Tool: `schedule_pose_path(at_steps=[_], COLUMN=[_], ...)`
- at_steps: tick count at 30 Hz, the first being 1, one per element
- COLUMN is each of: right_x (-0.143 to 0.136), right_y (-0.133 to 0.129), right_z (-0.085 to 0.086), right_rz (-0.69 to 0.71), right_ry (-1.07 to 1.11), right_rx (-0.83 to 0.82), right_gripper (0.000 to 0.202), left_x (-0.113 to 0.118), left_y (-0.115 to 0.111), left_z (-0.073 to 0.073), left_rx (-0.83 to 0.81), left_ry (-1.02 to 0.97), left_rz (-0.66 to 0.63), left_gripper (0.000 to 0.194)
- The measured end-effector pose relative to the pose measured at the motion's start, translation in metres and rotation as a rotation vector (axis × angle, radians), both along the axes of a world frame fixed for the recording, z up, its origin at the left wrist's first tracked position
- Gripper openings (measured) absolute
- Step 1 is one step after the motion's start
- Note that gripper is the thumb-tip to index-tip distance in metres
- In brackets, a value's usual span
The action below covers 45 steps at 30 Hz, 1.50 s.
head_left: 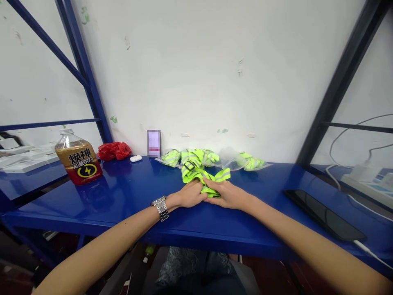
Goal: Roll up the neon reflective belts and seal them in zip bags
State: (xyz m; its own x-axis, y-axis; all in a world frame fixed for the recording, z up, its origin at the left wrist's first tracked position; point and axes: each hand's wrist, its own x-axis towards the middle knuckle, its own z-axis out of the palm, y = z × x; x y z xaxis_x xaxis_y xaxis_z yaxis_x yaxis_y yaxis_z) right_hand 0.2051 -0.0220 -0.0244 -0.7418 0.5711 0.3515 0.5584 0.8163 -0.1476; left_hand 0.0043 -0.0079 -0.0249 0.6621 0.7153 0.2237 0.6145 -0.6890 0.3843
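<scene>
Both my hands meet over a bunched neon-yellow reflective strap (215, 176) with grey stripes and a black buckle (188, 165). My left hand (192, 193), a metal watch (161, 208) on its wrist, is closed on the strap from the left. From the other side my right hand (225, 192) grips it, thumb on top and fingers below. The strap's loops stick up beyond my fingers, and part of it is hidden by them. Just behind lie clear plastic bags holding more yellow straps, one bag (170, 157) to the left and another (251, 162) to the right.
A large drink bottle (78, 157) stands at the left of the blue table (129, 205), near a red plastic bag (114, 151) and a white case (136, 158). One phone (154, 143) leans on the wall. Another phone (324, 215), plugged into a cable, lies at the right.
</scene>
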Motion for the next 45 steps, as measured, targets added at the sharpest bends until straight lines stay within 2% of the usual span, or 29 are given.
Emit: schedule_pose_path(at_steps=[3,7,9,13,18,22,26,32,35,39,45], right_x=[0.001,0.002,0.003,0.003,0.003,0.002,0.0,-0.003,-0.008,-0.019,-0.033], right_y=[-0.001,-0.001,-0.001,-0.002,-0.001,0.004,0.01,0.015,0.012,0.002,-0.014], right_z=[0.005,0.009,0.009,0.009,0.006,-0.002,-0.006,-0.009,-0.011,-0.011,-0.001], right_rz=[-0.024,-0.004,0.008,-0.002,-0.019,-0.034,-0.054,-0.085,-0.185,-0.381,-0.621], right_ry=[-0.047,-0.126,-0.162,-0.205,-0.189,-0.178,-0.14,0.007,0.122,0.184,0.169], right_rx=[-0.057,-0.009,0.04,0.09,0.136,0.202,0.278,0.288,0.299,0.275,0.133], right_gripper=[0.065,0.057,0.051,0.038,0.038,0.039,0.035,0.021,0.02,0.02,0.025], left_x=[-0.002,-0.007,-0.011,-0.017,-0.024,-0.029,-0.027,-0.016,-0.008,0.002,0.005], left_y=[-0.001,-0.006,-0.012,-0.025,-0.034,-0.029,-0.015,0.001,0.0,-0.008,-0.01], left_z=[0.0,0.0,0.001,0.004,0.005,0.006,0.005,0.004,0.006,0.014,0.03], left_rx=[0.035,0.047,0.072,0.164,0.188,0.206,0.317,0.432,0.459,0.374,0.178], left_ry=[0.055,0.103,0.123,0.11,0.095,0.103,0.13,0.074,0.055,0.081,0.124], left_rz=[-0.02,0.112,0.134,0.045,-0.013,-0.084,-0.151,-0.086,-0.007,0.139,0.185], left_gripper=[0.032,0.04,0.041,0.044,0.032,0.028,0.023,0.014,0.014,0.015,0.022])
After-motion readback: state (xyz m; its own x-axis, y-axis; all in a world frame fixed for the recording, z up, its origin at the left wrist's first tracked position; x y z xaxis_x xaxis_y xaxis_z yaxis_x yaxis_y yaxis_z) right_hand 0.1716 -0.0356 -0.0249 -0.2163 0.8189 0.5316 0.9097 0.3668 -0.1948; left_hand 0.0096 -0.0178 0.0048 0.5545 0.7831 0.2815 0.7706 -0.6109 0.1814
